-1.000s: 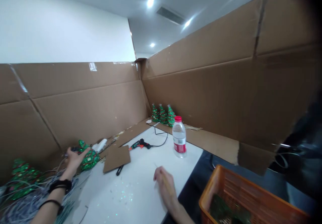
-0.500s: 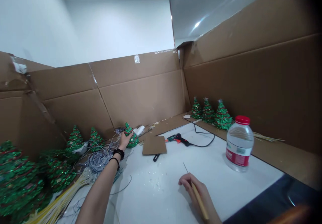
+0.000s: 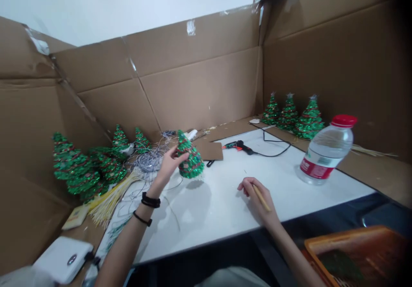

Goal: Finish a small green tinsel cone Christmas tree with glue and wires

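My left hand (image 3: pixel 169 163) is closed on the upper left side of a small green tinsel tree (image 3: pixel 192 165), which is held upright near the middle of the white board (image 3: pixel 222 201). A wooden-handled tool (image 3: pixel 262 199) is gripped in my right hand (image 3: pixel 254 189), with its handle slanting back toward the wrist. Behind the held tree lies a square of brown cardboard (image 3: pixel 213 151), and a black strip pokes out from beneath it. Right of the cardboard is a black glue gun (image 3: pixel 240 146) with its cable.
Several green trees (image 3: pixel 72 164) stand at left, beside tangled wire (image 3: pixel 148 162) and yellow strands (image 3: pixel 112 196). Three more (image 3: pixel 310 119) line the right back. A red-capped bottle (image 3: pixel 328 151), a white device (image 3: pixel 64 257) and an orange tray (image 3: pixel 334 235) surround the board. Cardboard walls (image 3: pixel 199 89) rise behind.
The small tree has been brought from the back beside the wire out over the white board, in my left hand. The view has tilted down; my right hand still holds the tool.
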A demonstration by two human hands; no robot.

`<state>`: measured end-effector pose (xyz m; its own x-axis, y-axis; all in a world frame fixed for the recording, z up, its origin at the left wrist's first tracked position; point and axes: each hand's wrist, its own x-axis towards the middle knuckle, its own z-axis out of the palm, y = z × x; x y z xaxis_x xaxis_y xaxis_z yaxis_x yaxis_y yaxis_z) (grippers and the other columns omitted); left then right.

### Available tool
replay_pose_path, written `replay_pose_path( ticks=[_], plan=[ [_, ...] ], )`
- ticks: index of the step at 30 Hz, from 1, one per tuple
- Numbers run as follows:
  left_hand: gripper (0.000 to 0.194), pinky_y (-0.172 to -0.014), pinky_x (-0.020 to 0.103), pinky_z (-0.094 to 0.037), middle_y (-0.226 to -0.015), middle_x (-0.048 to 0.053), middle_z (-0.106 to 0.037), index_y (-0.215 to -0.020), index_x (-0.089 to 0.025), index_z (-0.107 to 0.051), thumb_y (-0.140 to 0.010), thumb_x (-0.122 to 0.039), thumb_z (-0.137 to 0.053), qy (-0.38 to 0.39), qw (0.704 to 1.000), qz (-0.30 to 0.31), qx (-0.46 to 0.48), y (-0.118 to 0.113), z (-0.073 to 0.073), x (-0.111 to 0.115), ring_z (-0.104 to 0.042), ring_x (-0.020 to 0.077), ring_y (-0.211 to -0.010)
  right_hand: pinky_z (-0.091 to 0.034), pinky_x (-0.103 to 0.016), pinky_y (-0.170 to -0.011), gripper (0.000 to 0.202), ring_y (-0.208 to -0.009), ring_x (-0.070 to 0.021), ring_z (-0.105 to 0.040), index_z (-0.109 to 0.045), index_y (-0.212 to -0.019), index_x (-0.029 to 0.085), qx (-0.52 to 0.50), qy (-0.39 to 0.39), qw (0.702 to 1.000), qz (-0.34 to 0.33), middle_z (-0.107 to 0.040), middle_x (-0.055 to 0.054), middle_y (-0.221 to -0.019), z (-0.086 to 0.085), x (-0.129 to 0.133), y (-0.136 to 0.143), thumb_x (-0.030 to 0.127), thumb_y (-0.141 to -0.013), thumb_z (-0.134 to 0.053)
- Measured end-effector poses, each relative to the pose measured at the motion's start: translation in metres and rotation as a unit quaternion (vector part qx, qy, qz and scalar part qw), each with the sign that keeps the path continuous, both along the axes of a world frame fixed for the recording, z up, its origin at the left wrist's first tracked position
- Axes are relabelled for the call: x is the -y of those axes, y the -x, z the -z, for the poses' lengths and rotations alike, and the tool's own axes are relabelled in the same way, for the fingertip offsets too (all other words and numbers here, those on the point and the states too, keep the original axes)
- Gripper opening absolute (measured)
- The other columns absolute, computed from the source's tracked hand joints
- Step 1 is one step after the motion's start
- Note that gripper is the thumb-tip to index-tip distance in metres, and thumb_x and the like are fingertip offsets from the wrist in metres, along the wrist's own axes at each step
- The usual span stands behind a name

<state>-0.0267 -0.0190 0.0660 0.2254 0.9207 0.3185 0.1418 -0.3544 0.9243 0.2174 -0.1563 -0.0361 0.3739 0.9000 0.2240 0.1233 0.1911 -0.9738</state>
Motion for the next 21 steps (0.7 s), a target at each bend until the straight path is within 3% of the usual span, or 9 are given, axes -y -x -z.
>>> replay_pose_path(
  ticks=[2,5,15,19,21],
  plan=[
    [0.042,-0.084,0.036,-0.051,-0.103,0.009,-0.071,-0.101,-0.017,-0.067,-0.066,-0.039,-0.076,0.051,0.997,0.049,-0.013,-0.005,0.015,0.026,-0.065,0.0257,-0.094,-0.038,-0.027,-0.061,0.035,-0.061,-0.0157,-0.044,-0.057,-0.067,0.021,-0.007,0.010,1.000,0.004,-0.050,-0.001,-0.063,0.001,0.001,-0.001,0.052,-0.084,-0.050],
    [0.046,-0.086,0.037,-0.051,-0.107,0.010,-0.070,-0.106,-0.018,-0.066,-0.066,-0.039,-0.077,0.073,0.993,0.087,-0.009,-0.011,0.037,0.042,-0.065,0.0267,-0.097,-0.036,-0.028,-0.059,0.038,-0.061,-0.0161,-0.043,-0.057,-0.065,0.021,-0.017,0.025,0.999,0.015,-0.049,-0.001,-0.060,0.003,0.001,-0.002,0.054,-0.083,-0.050],
    [0.064,-0.084,0.035,-0.048,-0.113,0.013,-0.066,-0.121,-0.013,-0.059,-0.065,-0.036,-0.078,0.061,0.995,0.051,-0.054,-0.010,0.063,0.037,-0.062,0.0230,-0.095,-0.036,-0.027,-0.059,0.041,-0.063,-0.0153,-0.044,-0.057,-0.066,0.020,-0.012,0.039,0.999,-0.020,-0.053,-0.002,-0.065,0.003,0.005,-0.002,0.058,-0.081,-0.053],
    [0.065,-0.089,0.033,-0.047,-0.125,0.011,-0.060,-0.131,-0.019,-0.051,-0.073,-0.034,-0.073,0.023,0.985,0.126,-0.116,0.006,0.066,0.027,-0.058,0.0226,-0.107,-0.037,-0.027,-0.060,0.043,-0.062,-0.0147,-0.044,-0.055,-0.063,0.019,-0.006,0.022,1.000,-0.021,-0.054,-0.002,-0.064,0.002,0.005,-0.001,0.060,-0.078,-0.054],
    [0.052,-0.088,0.030,-0.048,-0.128,0.009,-0.059,-0.132,-0.022,-0.050,-0.082,-0.033,-0.063,-0.012,0.978,0.113,-0.175,0.020,0.065,0.014,-0.057,0.0209,-0.112,-0.037,-0.027,-0.061,0.043,-0.062,-0.0148,-0.044,-0.054,-0.061,0.019,-0.017,0.017,1.000,-0.014,-0.053,-0.002,-0.064,0.004,0.004,-0.001,0.059,-0.078,-0.056]
  ],
)
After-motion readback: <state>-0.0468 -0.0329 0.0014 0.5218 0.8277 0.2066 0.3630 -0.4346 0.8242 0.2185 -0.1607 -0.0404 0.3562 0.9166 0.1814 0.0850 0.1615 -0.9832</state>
